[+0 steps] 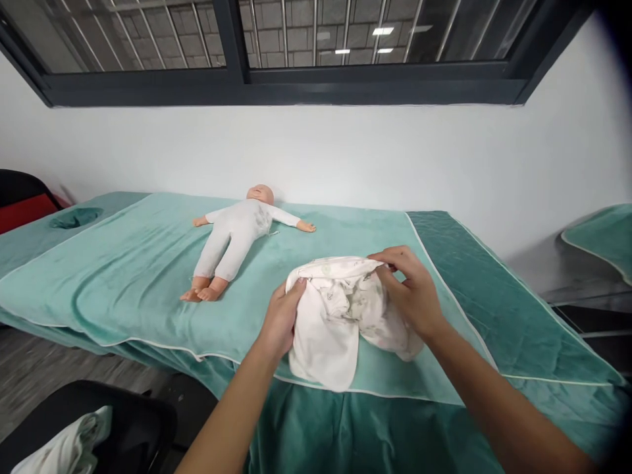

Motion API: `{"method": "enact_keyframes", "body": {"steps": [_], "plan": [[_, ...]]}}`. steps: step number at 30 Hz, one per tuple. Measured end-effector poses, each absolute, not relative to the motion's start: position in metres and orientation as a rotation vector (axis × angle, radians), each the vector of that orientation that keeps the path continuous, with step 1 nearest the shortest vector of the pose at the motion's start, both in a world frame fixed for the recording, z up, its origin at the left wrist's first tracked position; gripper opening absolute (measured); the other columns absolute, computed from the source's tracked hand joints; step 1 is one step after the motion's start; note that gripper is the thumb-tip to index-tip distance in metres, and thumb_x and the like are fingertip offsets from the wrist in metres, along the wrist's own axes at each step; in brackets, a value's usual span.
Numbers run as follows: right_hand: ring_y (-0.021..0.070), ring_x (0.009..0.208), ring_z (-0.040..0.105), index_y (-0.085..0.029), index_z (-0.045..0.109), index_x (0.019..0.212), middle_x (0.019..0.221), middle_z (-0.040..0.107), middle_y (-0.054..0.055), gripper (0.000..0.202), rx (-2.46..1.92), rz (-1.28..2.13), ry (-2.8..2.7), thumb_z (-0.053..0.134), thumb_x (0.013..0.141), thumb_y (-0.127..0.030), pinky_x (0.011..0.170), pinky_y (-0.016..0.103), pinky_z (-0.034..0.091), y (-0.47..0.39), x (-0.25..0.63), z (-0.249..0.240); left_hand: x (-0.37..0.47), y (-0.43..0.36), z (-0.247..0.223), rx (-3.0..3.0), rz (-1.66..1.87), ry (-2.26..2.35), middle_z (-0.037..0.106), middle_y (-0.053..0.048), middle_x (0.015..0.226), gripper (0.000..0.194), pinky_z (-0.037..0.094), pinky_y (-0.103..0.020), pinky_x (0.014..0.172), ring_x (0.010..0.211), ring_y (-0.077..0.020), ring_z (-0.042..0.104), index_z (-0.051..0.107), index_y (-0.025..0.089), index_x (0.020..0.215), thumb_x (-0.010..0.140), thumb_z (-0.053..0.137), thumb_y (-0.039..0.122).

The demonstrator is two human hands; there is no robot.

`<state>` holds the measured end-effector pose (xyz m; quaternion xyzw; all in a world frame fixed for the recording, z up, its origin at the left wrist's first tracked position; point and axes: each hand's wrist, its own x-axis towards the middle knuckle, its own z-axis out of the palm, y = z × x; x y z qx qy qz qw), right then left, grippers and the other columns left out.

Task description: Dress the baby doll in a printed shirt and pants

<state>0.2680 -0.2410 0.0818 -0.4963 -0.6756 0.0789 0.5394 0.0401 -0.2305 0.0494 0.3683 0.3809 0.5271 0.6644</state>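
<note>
A white baby garment (326, 342) with a faint print hangs bunched between my hands, over the front part of the bed. My left hand (282, 319) is closed on its left edge, thumb on top. At its upper right edge my right hand (407, 286) pinches the cloth between thumb and fingers. The garment's exact cut is hidden in the folds. Farther back and to the left, a baby doll (237, 227) in a white body suit lies on its back, arms spread and bare feet toward me. Neither hand touches the doll.
The bed has a light green cover (148, 263) and a darker quilted spread (478, 289). At lower left, a black chair (133, 421) holds folded cloth (74, 441). Behind the bed rises a white wall (345, 155) below a barred window (316, 85). A red and black chair (24, 207) stands far left.
</note>
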Motion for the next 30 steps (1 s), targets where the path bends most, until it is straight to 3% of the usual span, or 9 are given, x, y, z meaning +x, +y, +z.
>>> {"method": "enact_keyframes", "body": {"steps": [8,11,14,18,21,23,25,27,30], "plan": [[0.0169,0.09,0.061,-0.023,0.073,0.09,0.095,0.065,0.003,0.026,-1.285,-0.069,-1.442,0.051,0.085,-0.012,0.078,0.029,0.048,-0.233,0.297,0.102,0.033,-0.224,0.058,0.862,0.895,0.761,0.072,-0.015,0.118,0.049,0.057,-0.037,0.091,0.105,-0.0285,0.07,0.069,0.014,0.124,0.085,0.072,0.044],[0.0189,0.094,0.062,-0.021,0.073,0.089,0.095,0.065,0.004,0.026,-1.316,-0.167,-1.29,0.049,0.084,-0.011,0.079,0.031,0.049,-0.23,0.306,0.103,0.036,-0.215,0.054,0.744,1.014,0.788,0.074,-0.014,0.114,0.05,0.056,-0.037,0.094,0.102,-0.0279,0.071,0.069,0.014,0.122,0.084,0.072,0.046],[0.0206,0.103,0.062,-0.021,0.068,0.097,0.105,0.066,0.006,0.025,-1.298,-0.04,-1.24,0.045,0.089,-0.015,0.089,0.035,0.05,-0.231,0.302,0.093,0.053,-0.206,0.047,0.65,1.122,0.759,0.074,-0.014,0.113,0.053,0.054,-0.039,0.1,0.104,-0.0281,0.071,0.067,0.013,0.124,0.085,0.07,0.049],[0.0263,0.13,0.051,-0.025,0.053,0.13,0.137,0.056,0.009,0.035,-1.334,0.262,-1.767,0.047,0.097,-0.036,0.11,0.049,0.04,-0.239,0.28,0.051,0.079,-0.203,0.027,0.628,1.029,0.655,0.072,-0.016,0.119,0.055,0.052,-0.043,0.104,0.11,-0.0301,0.069,0.064,0.011,0.128,0.087,0.068,0.048],[0.0383,0.144,0.031,-0.022,0.05,0.129,0.15,0.045,0.014,0.055,-1.515,0.028,-2.054,0.069,0.084,-0.048,0.114,0.071,0.016,-0.246,0.277,0.013,0.081,-0.199,0.01,0.58,1.061,0.673,0.071,-0.015,0.122,0.055,0.051,-0.043,0.106,0.113,-0.0299,0.068,0.061,0.013,0.132,0.088,0.067,0.045],[0.0411,0.145,0.027,-0.021,0.052,0.123,0.152,0.042,0.015,0.051,-1.659,-0.113,-1.987,0.071,0.083,-0.045,0.11,0.076,0.012,-0.248,0.291,-0.006,0.074,-0.195,0.002,0.491,1.044,0.695,0.071,-0.016,0.122,0.057,0.05,-0.043,0.108,0.116,-0.03,0.066,0.058,0.012,0.135,0.09,0.063,0.047],[0.0405,0.14,0.034,-0.019,0.053,0.119,0.146,0.047,0.016,0.044,-1.749,-0.135,-1.846,0.069,0.082,-0.038,0.108,0.071,0.025,-0.248,0.316,-0.015,0.066,-0.191,-0.002,0.426,1.002,0.686,0.07,-0.016,0.122,0.061,0.048,-0.044,0.109,0.118,-0.0304,0.065,0.056,0.011,0.138,0.092,0.058,0.051],[0.0345,0.12,0.053,-0.018,0.056,0.112,0.126,0.059,0.015,0.036,-1.769,-0.022,-1.712,0.065,0.08,-0.031,0.098,0.055,0.043,-0.247,0.343,-0.016,0.062,-0.189,-0.003,0.416,0.991,0.663,0.07,-0.016,0.124,0.062,0.047,-0.045,0.111,0.12,-0.0304,0.064,0.054,0.011,0.14,0.093,0.056,0.052],[0.0261,0.092,0.061,-0.019,0.057,0.102,0.101,0.062,0.009,0.029,-1.742,0.114,-1.456,0.063,0.076,-0.031,0.08,0.04,0.05,-0.253,0.377,-0.001,0.062,-0.19,-0.003,0.424,1.002,0.649,0.07,-0.016,0.124,0.062,0.046,-0.044,0.111,0.12,-0.0301,0.064,0.054,0.011,0.14,0.092,0.057,0.051]]}}
